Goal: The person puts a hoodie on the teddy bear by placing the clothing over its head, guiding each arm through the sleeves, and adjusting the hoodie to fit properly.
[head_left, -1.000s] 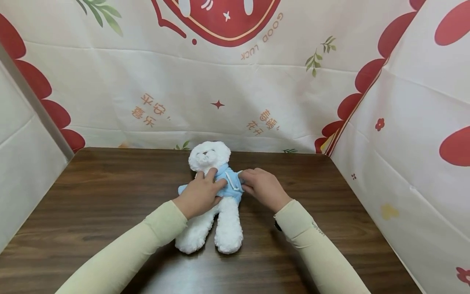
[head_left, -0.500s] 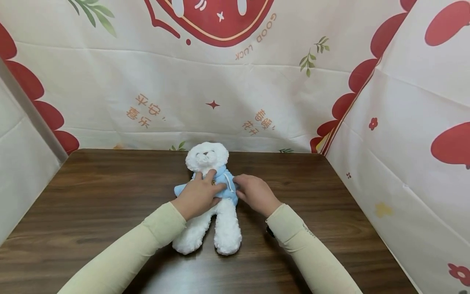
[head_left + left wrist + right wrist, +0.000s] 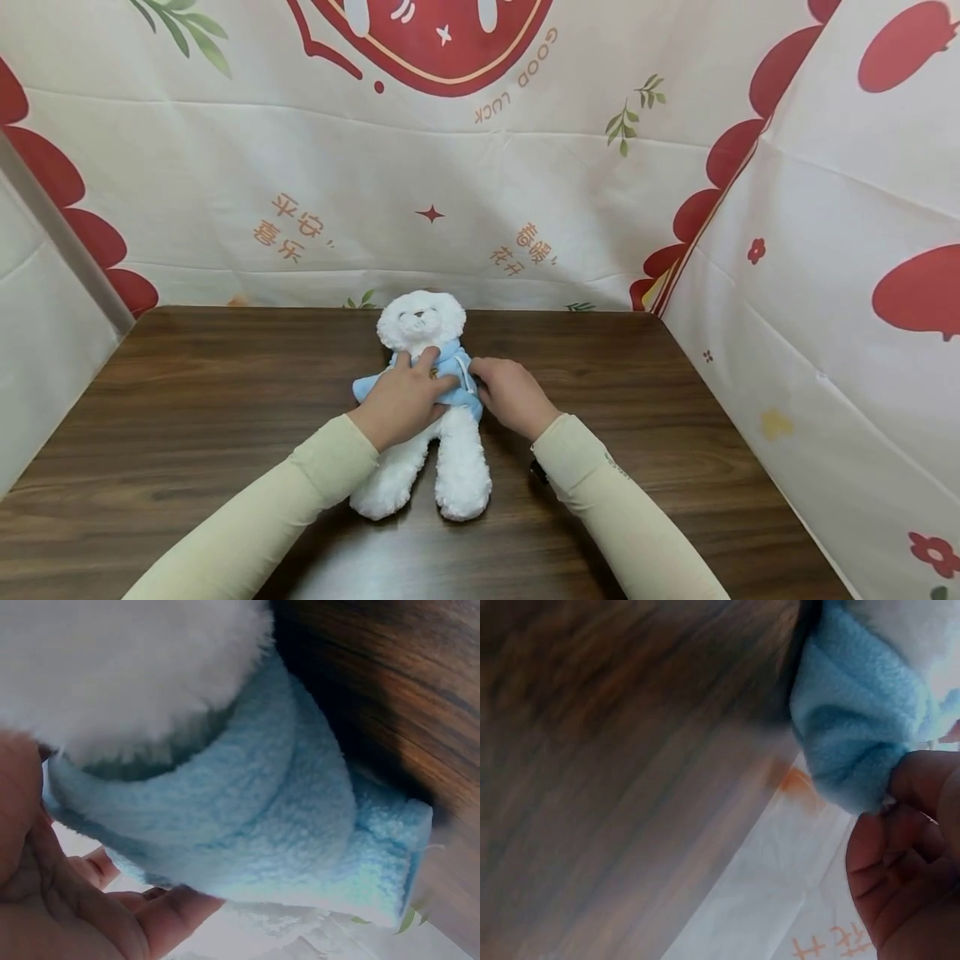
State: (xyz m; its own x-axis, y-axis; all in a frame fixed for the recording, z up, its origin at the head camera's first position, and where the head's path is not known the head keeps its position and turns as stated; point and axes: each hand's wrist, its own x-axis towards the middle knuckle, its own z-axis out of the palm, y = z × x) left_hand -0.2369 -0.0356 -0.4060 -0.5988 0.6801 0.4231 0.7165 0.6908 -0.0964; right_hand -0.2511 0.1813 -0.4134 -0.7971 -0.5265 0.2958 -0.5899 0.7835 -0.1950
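Note:
A fluffy white plush toy (image 3: 462,475) in a light blue fleece top (image 3: 453,367) lies face up on the brown table, head toward the back. My left hand (image 3: 401,404) rests across its chest with fingers spread, pressing on the top. In the left wrist view that hand's fingers touch the blue fleece (image 3: 247,802) near the hem. With thumb and fingers, my right hand (image 3: 517,396) pinches the top at the toy's arm on the right. The right wrist view shows the pinched blue fleece (image 3: 855,735) bunched into folds. Part of the chest is hidden under the left hand.
A wood-grain table (image 3: 225,392) surrounds the toy. Behind it hangs a white cloth backdrop (image 3: 360,167) printed in red, and a similar cloth panel (image 3: 817,333) stands along the right side.
My right hand has drawn inward, pushing the pinched blue fleece closer to the toy's body. The left hand stays on the chest. The head view has shifted slightly.

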